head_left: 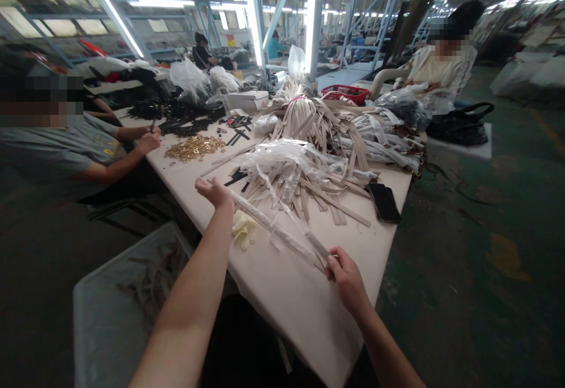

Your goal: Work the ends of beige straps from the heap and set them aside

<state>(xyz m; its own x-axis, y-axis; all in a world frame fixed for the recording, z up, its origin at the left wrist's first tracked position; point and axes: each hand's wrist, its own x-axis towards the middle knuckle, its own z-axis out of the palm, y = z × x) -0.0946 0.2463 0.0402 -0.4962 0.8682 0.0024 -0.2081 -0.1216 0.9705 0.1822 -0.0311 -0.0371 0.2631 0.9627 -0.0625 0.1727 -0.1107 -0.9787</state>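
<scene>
The right hand [346, 279] clamps its grip on a beige strap [316, 244] in front of the strap pile [305, 120]; the left hand's [216, 192] grip cannot be told.

A pale table [273, 288] spreads from the centre to the bottom of the frame. Dark green floor [441, 299] fills the right, bearing a yellow patch [507, 255] at lower right. Pale-blue beams [281, 6] cross the top centre among bright tube lights [311, 17]; windows [62, 27] stand in rows at upper left.
</scene>
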